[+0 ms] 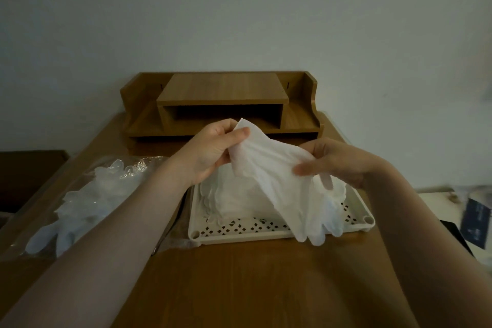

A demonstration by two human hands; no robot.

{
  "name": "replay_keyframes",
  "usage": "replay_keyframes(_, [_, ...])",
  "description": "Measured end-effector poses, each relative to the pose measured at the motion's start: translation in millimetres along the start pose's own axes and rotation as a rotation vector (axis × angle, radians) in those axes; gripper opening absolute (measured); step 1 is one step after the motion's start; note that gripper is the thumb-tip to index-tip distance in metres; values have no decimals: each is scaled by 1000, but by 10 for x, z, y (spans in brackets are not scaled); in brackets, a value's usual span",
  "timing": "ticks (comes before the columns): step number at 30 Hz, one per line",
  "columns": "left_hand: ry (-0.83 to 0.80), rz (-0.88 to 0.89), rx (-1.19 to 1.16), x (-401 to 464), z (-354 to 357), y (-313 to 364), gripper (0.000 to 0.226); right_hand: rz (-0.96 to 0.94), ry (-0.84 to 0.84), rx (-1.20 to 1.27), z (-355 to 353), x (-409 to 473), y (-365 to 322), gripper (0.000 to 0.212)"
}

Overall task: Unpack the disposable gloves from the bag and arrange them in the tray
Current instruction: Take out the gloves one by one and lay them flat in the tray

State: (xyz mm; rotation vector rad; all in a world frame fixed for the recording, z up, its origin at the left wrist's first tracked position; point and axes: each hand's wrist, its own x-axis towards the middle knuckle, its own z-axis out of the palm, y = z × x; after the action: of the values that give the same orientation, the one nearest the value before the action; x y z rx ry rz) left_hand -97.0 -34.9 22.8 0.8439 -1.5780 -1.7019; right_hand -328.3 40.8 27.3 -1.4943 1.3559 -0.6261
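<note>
A white disposable glove [269, 168] hangs stretched between both hands above the cream perforated tray [266, 234]. My left hand [213, 149] pinches its cuff at the upper left. My right hand [335, 160] grips its side edge, and the glove's fingers dangle over the tray's front right rim. Several white gloves [234, 200] lie stacked inside the tray. At the left, a clear plastic bag [87, 202] lies flat on the table with more gloves inside.
A wooden desk organiser [221, 104] stands at the back of the brown table [253, 287], against the wall. A dark blue packet [476, 224] lies on a white surface at the right edge. A dark cabinet is at the far left.
</note>
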Motion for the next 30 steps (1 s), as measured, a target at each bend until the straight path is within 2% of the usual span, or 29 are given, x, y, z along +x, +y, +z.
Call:
replay_keyframes(3, [80, 21, 51, 121, -1, -24, 9, 88, 163, 115, -74, 80, 86, 28])
replay_keyframes(5, [114, 31, 104, 205, 13, 5, 12, 85, 346, 41, -90, 122, 40, 14])
replay_keyframes(7, [119, 69, 163, 286, 26, 72, 21, -10, 630, -141, -122, 160, -56, 10])
replay_keyframes(9, [110, 140, 219, 335, 27, 136, 27, -189, 875, -261, -151, 164, -169, 12])
replay_keyframes(11, [123, 234, 350, 330, 5, 144, 23, -308, 967, -434, -142, 117, -204, 17])
replay_keyframes(14, [107, 360, 709, 271, -99, 17, 17, -397, 861, -822, 10, 57, -45, 26])
replay_keyframes(17, [48, 402, 1104, 207, -246, -219, 18, -381, 591, -1049, 288, 55, 221, 41])
replay_keyframes(19, [3, 436, 1256, 129, -302, -349, 22, -380, 444, -1154, 446, 86, 400, 51])
replay_keyframes(21, [-27, 484, 1330, 19, -339, -455, 21, -337, 382, -1158, 567, 105, 479, 52])
replay_keyframes(24, [-35, 523, 1446, -104, -386, -572, 18, -317, 386, -1115, 646, 132, 490, 49])
replay_keyframes(27, [-63, 373, 1524, -164, -433, -601, 20, -189, 287, -1207, 636, 112, 473, 41])
replay_keyframes(29, [-40, 258, 1479, -218, -429, -551, 24, -53, 219, -1138, 608, 40, 426, 38])
replay_keyframes(30, [2, 261, 1447, -243, -415, -518, 24, -5, 204, -1066, 590, -7, 378, 36])
